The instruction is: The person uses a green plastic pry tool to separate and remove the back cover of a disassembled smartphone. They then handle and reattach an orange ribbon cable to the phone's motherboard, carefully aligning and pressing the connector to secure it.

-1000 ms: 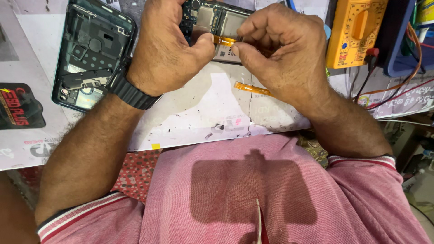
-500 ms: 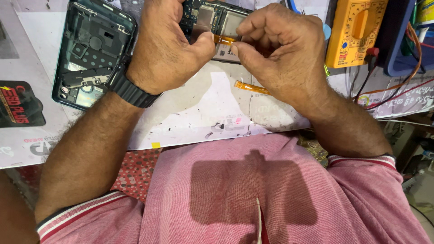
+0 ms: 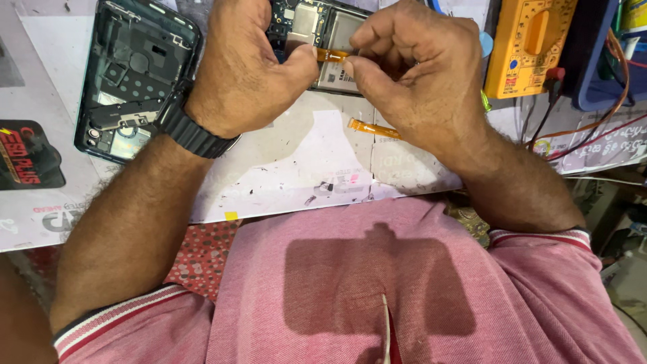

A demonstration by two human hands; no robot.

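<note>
An opened phone (image 3: pixel 317 30) with bare circuitry lies at the top middle of the white work mat (image 3: pixel 303 168). My left hand (image 3: pixel 249 67), with a black watch on its wrist, and my right hand (image 3: pixel 418 74) both pinch a short orange flex cable (image 3: pixel 333 55) just over the phone. A second orange flex cable (image 3: pixel 372 128) lies loose on the mat under my right hand. My fingers hide much of the phone's inside.
A dark phone back cover (image 3: pixel 135 74) lies inner side up at the left. A yellow multimeter (image 3: pixel 529 44) with red and black leads stands at the top right beside a blue tray (image 3: pixel 606 61). A black packet (image 3: pixel 27 155) sits at the left edge.
Both hands stay pinched on the orange flex cable over the phone, with only slight finger shifts. Nothing else has moved.
</note>
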